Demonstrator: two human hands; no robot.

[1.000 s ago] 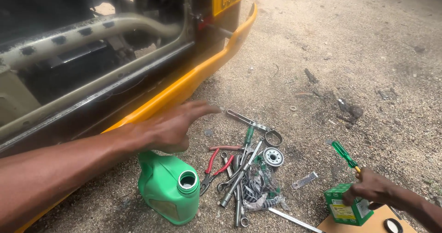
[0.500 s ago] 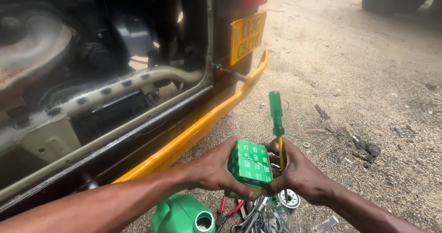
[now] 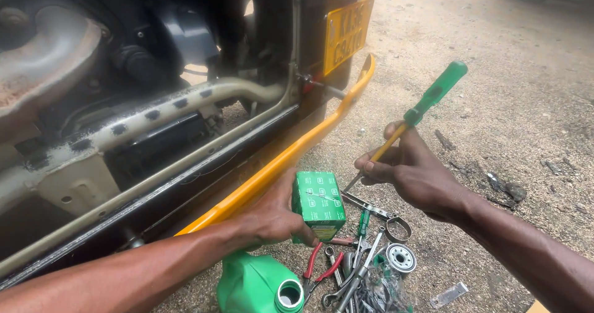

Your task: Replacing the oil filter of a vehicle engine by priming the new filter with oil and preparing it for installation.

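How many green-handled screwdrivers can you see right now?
2: one screwdriver in the right hand, tip at the green box; a smaller one in the tool pile. Others may be buried there.

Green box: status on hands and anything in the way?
Left hand grips green box. Right hand holds green-handled screwdriver, tip at the box. Below: green jug, red pliers, wrenches on the ground.
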